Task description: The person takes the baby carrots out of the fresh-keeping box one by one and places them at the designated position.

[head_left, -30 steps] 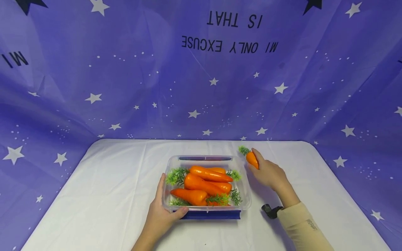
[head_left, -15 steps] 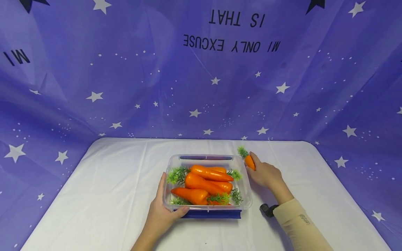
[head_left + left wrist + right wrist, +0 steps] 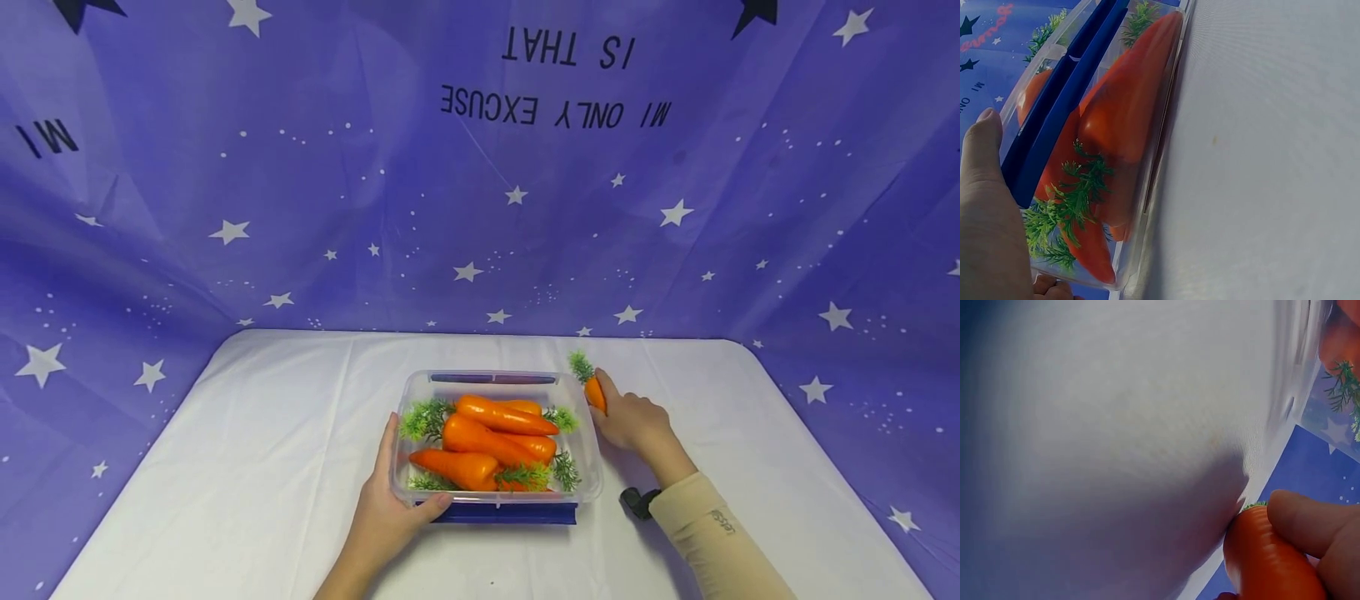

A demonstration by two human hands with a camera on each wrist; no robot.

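My left hand (image 3: 382, 508) holds a clear plastic container (image 3: 590, 479) at its near left corner, the thumb (image 3: 984, 156) over the front side beside a blue clip flap (image 3: 1054, 119) that hangs outward. Inside lie several orange carrots (image 3: 468, 472) with green leafy tops, heaped in different directions. Just right of the box, my right hand (image 3: 636, 427) grips another carrot (image 3: 595, 395) between thumb and fingers, its leafy top (image 3: 581, 367) pointing away from me. The right wrist view shows this carrot (image 3: 1266, 553) close over the white cloth, with the thumb along its side.
A white cloth (image 3: 247, 467) covers the table. Behind and to both sides hangs a purple-blue curtain (image 3: 420, 200) with stars and lettering. A black wrist device (image 3: 639, 503) sits at the right sleeve (image 3: 705, 521).
My right hand has shifted slightly left and toward me with the carrot, bringing it nearer the container's right side. The left hand and the container stay put.
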